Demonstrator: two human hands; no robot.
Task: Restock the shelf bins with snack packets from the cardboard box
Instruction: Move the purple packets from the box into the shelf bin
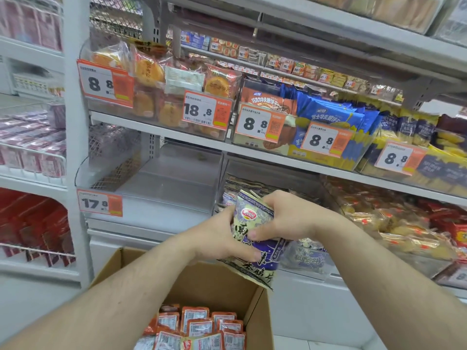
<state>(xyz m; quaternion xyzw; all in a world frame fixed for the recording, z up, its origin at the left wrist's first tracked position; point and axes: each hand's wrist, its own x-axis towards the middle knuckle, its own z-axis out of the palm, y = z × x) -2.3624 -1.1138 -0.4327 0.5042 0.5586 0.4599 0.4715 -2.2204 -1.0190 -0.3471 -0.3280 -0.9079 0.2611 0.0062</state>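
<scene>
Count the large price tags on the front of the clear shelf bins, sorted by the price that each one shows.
8.8 tags: 4
18.8 tag: 1
17.8 tag: 1
Total: 6

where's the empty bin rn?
Head view, left of centre: the empty clear bin sits behind the 17.8 price tag, up-left of the held purple packets.
</scene>
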